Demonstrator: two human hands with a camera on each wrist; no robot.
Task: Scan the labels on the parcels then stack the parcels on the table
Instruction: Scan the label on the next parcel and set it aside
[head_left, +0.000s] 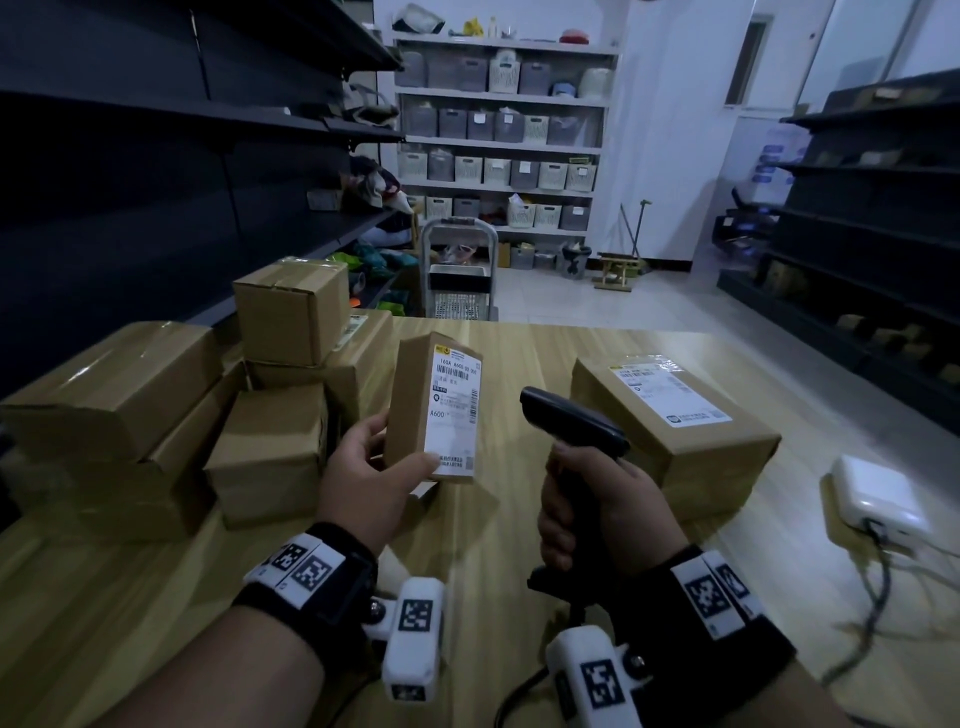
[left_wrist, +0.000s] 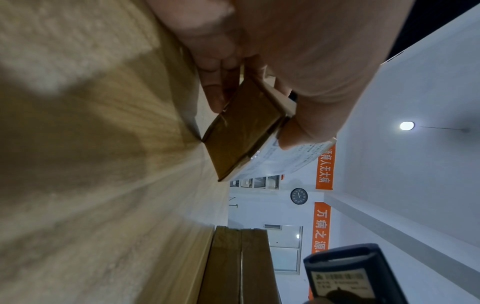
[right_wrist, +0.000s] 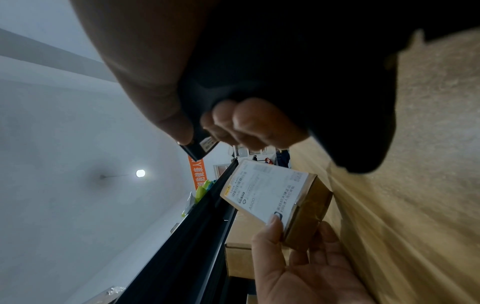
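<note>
My left hand grips a small brown parcel by its lower end, thumb on the white label, which faces me. The parcel stands upright above the wooden table, one corner near the surface. My right hand holds a black barcode scanner by its handle, head pointing left towards the label. In the right wrist view the parcel and label show below my fingers. A flat labelled parcel lies at the right. Several brown parcels are piled at the left.
A white box with cables sits at the table's right edge. Dark shelving runs along the left, more dark shelves stand at the right. A trolley stands beyond the table's far edge, before white shelves of baskets.
</note>
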